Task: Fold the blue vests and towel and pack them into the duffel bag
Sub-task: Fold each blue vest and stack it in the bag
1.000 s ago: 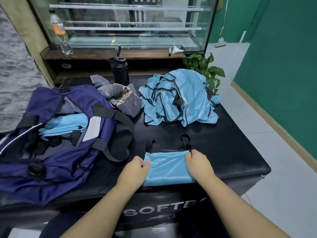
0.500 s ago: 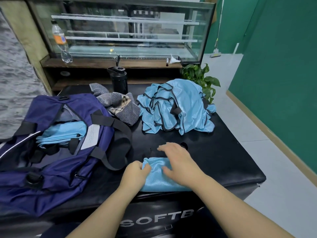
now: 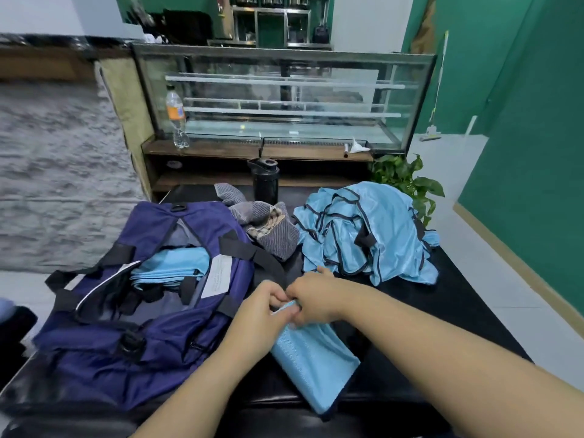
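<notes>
A folded light-blue vest [image 3: 313, 358] hangs tilted over the front of the black table, its upper end gripped by both hands. My left hand [image 3: 257, 317] and my right hand [image 3: 316, 298] meet at that end with fingers curled round the fabric. The navy duffel bag [image 3: 126, 343] lies open at the left, with folded blue vests [image 3: 170, 267] inside. A heap of unfolded blue vests [image 3: 363, 235] lies at the back right. A grey striped towel [image 3: 268, 226] is crumpled between the bag and the heap.
A black bottle [image 3: 264, 180] stands behind the towel. A glass display case [image 3: 284, 99] with a plastic bottle [image 3: 176, 118] on its ledge is at the back. A potted plant [image 3: 407, 181] sits by the table's far right corner. The black table [image 3: 458, 311] ends at the right over white floor.
The folded vest was lifted off the table front and swung leftward toward the bag. Both hands came together at its upper end. The camera tilted upward.
</notes>
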Demonstrator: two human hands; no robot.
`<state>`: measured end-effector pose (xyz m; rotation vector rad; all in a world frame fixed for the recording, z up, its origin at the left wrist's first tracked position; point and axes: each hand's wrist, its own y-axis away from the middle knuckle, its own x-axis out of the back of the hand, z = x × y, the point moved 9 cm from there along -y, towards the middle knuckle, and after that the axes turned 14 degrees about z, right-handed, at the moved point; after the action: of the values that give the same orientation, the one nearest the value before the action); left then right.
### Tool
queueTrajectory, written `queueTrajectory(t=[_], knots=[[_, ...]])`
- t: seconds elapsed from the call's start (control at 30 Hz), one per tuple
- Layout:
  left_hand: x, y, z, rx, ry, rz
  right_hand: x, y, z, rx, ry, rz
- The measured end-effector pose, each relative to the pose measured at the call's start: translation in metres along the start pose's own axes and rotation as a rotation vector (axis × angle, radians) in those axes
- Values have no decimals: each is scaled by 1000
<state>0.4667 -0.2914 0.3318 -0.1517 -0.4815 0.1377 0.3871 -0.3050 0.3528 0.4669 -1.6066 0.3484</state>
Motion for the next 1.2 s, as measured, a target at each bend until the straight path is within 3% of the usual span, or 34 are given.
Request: queueTrajectory(t=[0.17,0.37,0.5,0.63,0.77,0.93,1.2], knots=[[46,-23,-7,80,140,94,30,-23,-5,-45,-231,97],[71,-40,-25,151,128,-42,54,-60,4,-240,-742,272],[93,-53,-44,168,-72,-137,49,-84,12,-378,-1031,344],[139,-89,-64,204,-239,-39,23,-109,11,-494,-1198,348],[171,-121,-95,307,-222,87,-16,-137,7,-635,-1183,340],[193,-150,-136,448,-298,190,-52,-171,-24,-635,-1062,278],[208,-185,-128,270,-843,302,-67,-210,-56,-573,-987,212]])
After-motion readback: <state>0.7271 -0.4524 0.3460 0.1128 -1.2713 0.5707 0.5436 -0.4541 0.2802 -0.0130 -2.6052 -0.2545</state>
